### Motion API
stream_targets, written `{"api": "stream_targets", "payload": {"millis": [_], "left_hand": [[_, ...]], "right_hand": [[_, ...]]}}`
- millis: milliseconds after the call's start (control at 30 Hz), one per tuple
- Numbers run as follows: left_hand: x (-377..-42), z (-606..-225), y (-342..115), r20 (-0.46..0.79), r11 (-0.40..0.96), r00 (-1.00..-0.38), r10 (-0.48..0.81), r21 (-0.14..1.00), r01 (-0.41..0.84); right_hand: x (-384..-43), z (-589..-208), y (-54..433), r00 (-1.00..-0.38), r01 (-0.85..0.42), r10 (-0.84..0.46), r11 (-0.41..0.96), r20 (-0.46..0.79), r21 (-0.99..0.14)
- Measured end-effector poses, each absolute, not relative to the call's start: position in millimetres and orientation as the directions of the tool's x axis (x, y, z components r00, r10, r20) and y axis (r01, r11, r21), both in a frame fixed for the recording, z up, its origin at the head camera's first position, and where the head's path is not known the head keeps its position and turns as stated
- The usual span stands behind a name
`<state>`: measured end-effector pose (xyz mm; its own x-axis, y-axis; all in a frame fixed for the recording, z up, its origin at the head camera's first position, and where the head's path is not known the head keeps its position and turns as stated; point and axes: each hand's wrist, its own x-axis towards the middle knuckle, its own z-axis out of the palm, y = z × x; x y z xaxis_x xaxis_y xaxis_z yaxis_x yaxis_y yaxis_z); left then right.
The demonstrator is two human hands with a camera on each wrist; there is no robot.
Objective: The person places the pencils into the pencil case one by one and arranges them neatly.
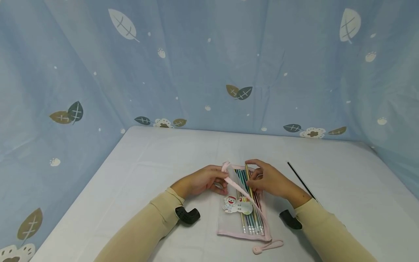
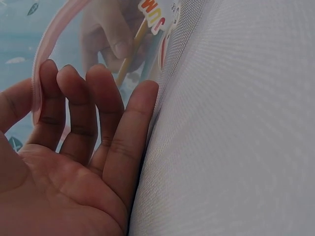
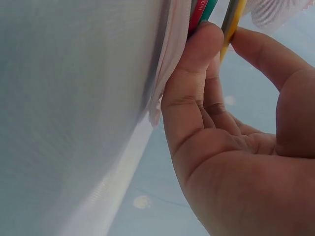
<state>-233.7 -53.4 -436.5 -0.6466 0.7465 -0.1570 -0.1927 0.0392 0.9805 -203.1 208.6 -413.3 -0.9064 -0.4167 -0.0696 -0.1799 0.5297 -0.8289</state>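
A clear mesh zip pouch point(image 1: 226, 222) with pink edging and a cartoon label lies on the table, its zip side open. Several pencils point(image 1: 242, 177) in teal, red and other colours are inside it. My left hand point(image 1: 207, 180) pinches the pouch's pink zip edge point(image 2: 43, 49) between thumb and forefinger; the other fingers bend loosely beside the film. At the opening, my right hand point(image 1: 271, 180) pinches a yellow-gold pencil point(image 3: 238, 14) between thumb and fingers. That pencil runs down into the pouch; part of it is behind the label and zip edge.
One black pencil point(image 1: 298, 177) lies on the white table point(image 1: 176, 153) to the right, partly hidden by the right forearm. A pink zip-pull strap point(image 1: 269, 246) rests at the pouch's near corner. A blue patterned curtain point(image 1: 196, 65) surrounds the table's back and sides.
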Motion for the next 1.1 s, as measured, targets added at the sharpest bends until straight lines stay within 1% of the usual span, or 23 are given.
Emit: {"api": "stream_targets", "payload": {"millis": [433, 767, 1100], "left_hand": [[-232.8, -435.5, -52.2, -0.162, 0.048, -0.650, 0.742, 0.981, -0.190], [-233.1, -436.8, -52.2, -0.162, 0.051, -0.655, 0.738, 0.981, -0.185], [-233.3, -437.3, -51.9, -0.165, 0.057, -0.654, 0.738, 0.982, -0.183]], "right_hand": [[-202.5, -417.0, 206.2, -0.912, -0.203, -0.405, 0.592, -0.070, -0.780], [-203.1, -420.1, 203.2, -0.901, -0.277, -0.433, 0.633, -0.034, -0.723], [-202.4, -422.0, 204.3, -0.888, -0.316, -0.459, 0.629, -0.012, -0.710]]}}
